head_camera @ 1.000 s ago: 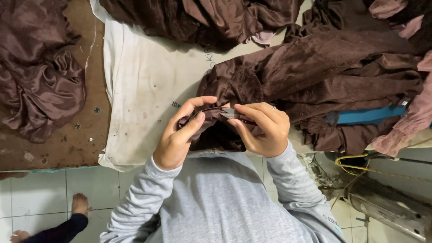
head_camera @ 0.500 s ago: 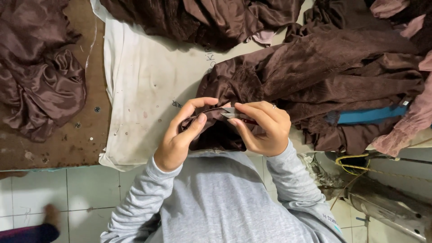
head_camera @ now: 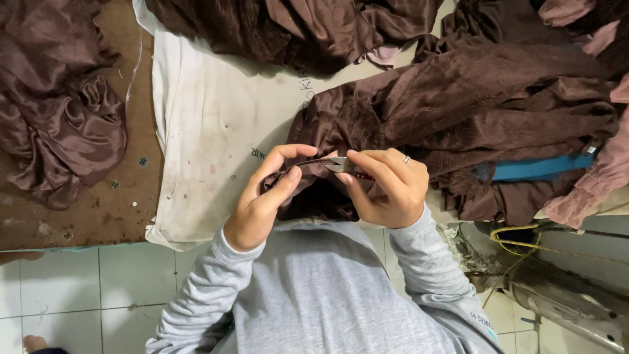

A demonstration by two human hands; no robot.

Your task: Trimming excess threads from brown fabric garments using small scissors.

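Between both hands, close above a grey-sleeved chest, left hand (head_camera: 262, 203) fingers pinch a brown fabric edge (head_camera: 303, 165); right hand (head_camera: 386, 187) fingers close round small metal snips (head_camera: 341, 165) touching that edge; the brown garment (head_camera: 472, 105) spreads rightward over a stained white cloth (head_camera: 209, 124); brown satin (head_camera: 59, 124) lies far left.

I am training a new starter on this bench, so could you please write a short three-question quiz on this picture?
1. True or false: the right hand holds small metal snips.
2. What does the left hand pinch? A) blue strip B) edge of the brown garment C) yellow cord
3. What colour is the cloth covering the table under the garment?

Key
1. True; their tips meet the fabric edge between both hands.
2. B, the brown garment.
3. White, the stained white cloth.
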